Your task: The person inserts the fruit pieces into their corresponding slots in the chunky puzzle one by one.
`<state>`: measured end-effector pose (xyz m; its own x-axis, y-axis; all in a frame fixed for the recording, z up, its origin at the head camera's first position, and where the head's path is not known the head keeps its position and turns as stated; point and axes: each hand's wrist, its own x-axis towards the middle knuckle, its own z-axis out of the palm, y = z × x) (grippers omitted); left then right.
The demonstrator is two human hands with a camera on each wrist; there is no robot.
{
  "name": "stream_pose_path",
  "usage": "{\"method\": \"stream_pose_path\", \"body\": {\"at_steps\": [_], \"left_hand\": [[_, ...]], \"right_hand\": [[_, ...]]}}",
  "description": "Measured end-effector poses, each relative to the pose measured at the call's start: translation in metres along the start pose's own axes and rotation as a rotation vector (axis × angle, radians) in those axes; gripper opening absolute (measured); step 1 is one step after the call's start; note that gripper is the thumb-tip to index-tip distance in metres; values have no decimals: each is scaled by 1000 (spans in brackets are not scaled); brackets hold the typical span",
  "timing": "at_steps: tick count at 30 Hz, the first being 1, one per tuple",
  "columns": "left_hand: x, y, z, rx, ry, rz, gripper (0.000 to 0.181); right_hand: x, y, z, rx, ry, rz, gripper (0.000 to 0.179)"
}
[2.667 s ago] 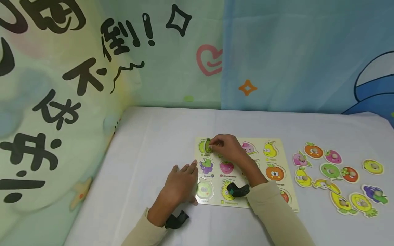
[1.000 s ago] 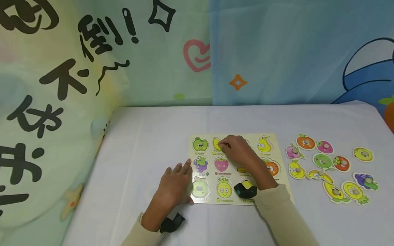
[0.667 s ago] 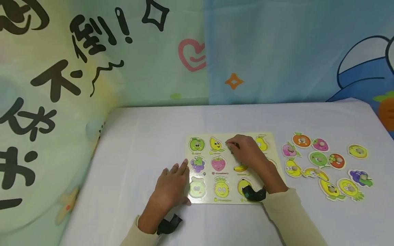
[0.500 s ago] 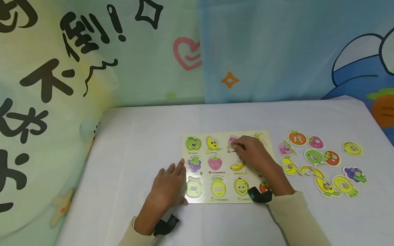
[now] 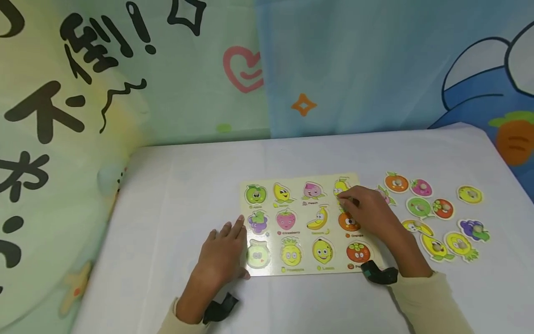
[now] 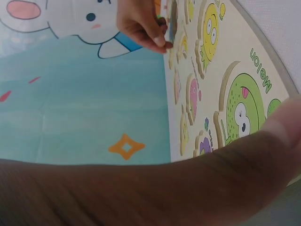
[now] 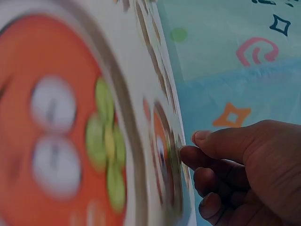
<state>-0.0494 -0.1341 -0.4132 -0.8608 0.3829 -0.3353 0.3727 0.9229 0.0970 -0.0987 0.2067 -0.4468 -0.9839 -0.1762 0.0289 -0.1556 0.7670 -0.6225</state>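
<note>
A cream fruit puzzle board (image 5: 267, 234) lies on the white table. Pictures such as the apple (image 5: 256, 194), peach (image 5: 312, 190) and tomato (image 5: 358, 253) show in its recesses. My left hand (image 5: 222, 253) rests with fingers spread at the board's left edge, its thumb beside the melon picture (image 6: 245, 106) in the left wrist view. Over the pear picture (image 5: 340, 186), my right hand (image 5: 367, 208) pinches with thumb and index finger, the other fingers curled. A thin puzzle piece (image 6: 173, 21) shows nearly edge-on at its fingertips in the left wrist view; its face is hidden.
Several loose fruit pieces lie right of the board, among them an orange (image 5: 396, 182), a tomato (image 5: 442, 209), grapes (image 5: 473, 230) and a pineapple (image 5: 459, 243). The right forearm covers part of this group. A printed cloth backdrop (image 5: 333, 93) stands behind the table.
Earlier, the right hand held a green piece at the apple recess. It has since travelled right along the top row to the pear. The left hand stays on the board's edge; the head view has shifted.
</note>
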Motion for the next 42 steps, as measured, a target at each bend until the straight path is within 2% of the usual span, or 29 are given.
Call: {"method": "stream_pose_path", "body": {"at_steps": [4, 8, 14, 21, 27, 30, 32, 37, 42], "left_hand": [[-1, 1, 1, -6, -5, -3, 108], [-1, 2, 0, -15, -19, -6, 108], [-1, 1, -3, -20, -8, 0, 107], [-2, -1, -2, -11, -3, 11, 107], [-2, 0, -1, -15, 13, 20, 107], [-2, 0, 0, -12, 25, 25, 107], [-3, 0, 0, -10, 28, 25, 108], [-2, 0, 1, -3, 28, 28, 108], [-2, 0, 0, -1, 18, 26, 107]], "right_hand": [[-12, 11, -10, -28, 22, 40, 20], [-24, 20, -18, -66, 46, 43, 18], [-44, 30, -29, -105, 28, 84, 21], [-79, 54, -45, -128, 126, 123, 20], [-112, 83, -65, -157, 136, 320, 22], [-122, 91, -69, -178, 122, 416, 24], [-128, 99, -67, -184, 118, 444, 25], [-136, 115, -59, -195, 98, 449, 25], [-137, 109, -58, -207, 68, 374, 24]]}}
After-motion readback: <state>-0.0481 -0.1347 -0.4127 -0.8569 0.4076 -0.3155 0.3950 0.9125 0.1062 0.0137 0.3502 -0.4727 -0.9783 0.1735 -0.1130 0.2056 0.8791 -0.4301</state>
